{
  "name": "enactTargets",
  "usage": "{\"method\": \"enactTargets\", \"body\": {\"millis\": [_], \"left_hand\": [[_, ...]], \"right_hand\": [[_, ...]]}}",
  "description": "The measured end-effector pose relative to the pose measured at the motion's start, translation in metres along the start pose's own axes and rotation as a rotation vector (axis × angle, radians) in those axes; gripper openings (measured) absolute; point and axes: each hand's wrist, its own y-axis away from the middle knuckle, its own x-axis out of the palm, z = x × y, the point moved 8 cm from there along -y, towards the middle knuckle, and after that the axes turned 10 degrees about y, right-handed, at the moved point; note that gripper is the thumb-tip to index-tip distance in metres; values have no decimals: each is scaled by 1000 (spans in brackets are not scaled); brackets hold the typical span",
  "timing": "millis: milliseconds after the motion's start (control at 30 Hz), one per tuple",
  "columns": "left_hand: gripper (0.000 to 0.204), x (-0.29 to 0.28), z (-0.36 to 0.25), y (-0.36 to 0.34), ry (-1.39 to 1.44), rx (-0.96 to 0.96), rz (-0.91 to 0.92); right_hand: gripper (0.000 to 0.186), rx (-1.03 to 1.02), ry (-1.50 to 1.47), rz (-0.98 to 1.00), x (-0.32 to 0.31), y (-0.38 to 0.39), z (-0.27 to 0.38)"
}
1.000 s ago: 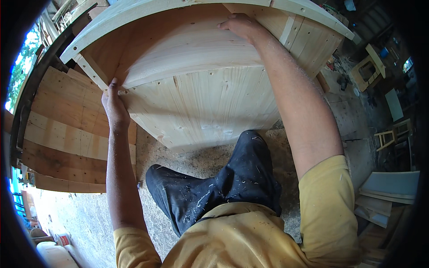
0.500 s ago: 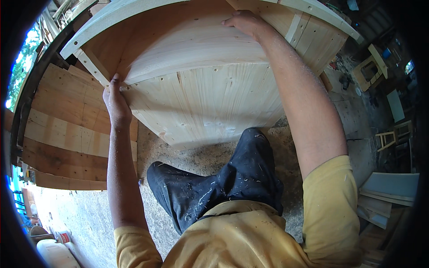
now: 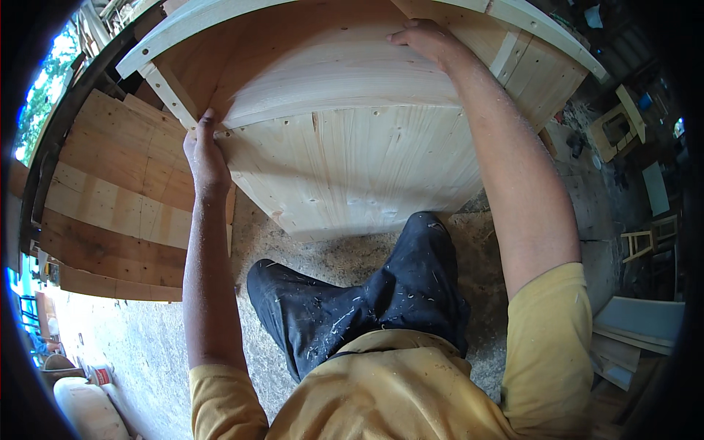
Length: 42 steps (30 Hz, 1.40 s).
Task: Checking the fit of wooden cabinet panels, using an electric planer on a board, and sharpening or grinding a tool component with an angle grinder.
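A pale plank wooden box (image 3: 352,169) with a curved upper rim (image 3: 220,18) stands open-sided in front of me, its lower panel dotted with screw holes. My left hand (image 3: 207,154) is closed on the box's left corner, thumb up beside the upright batten (image 3: 169,95). My right arm reaches across the box's right part, and my right hand (image 3: 425,40) rests inside near the top on the inner board, its fingers apart and slightly bent. My knees in dark, shaving-flecked trousers are just below the lower panel.
Curved plank panels (image 3: 125,191) stand at my left, with a white bucket (image 3: 100,375) and pale rounded object (image 3: 88,411) on the concrete floor (image 3: 147,352) behind. At my right lie stacked boards (image 3: 634,323), a small wooden frame (image 3: 636,246) and another wooden piece (image 3: 612,132).
The box and both my hands have shifted slightly to the right in the view. My left hand stays on the corner and my right hand stays inside near the top.
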Motion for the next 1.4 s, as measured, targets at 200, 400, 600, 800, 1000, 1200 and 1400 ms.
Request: {"method": "enactTargets", "body": {"millis": [200,400,600,800,1000,1200,1400], "left_hand": [[35,2,-1,-3,-65,88,-22],[30,-3,-6,0,-93,14,-3],[33,4,-12,2,-149,72,24],[91,-7,-19,19,-448,-193,-142],[93,-15,-28,29,-419,-179,-207],[89,-8,-32,33,-421,-158,-197],[85,8,-27,37,-497,-274,-199]], "right_hand": [[77,-41,55,-18,-6,0,2],[71,-135,148,-148,0,-10,5],[25,-661,375,-124,16,-36,-19],[53,-418,245,49,17,-13,5],[64,-269,79,84,22,-19,-13],[72,-268,32,102,25,-18,-25],[73,-232,203,86,8,21,5]]}}
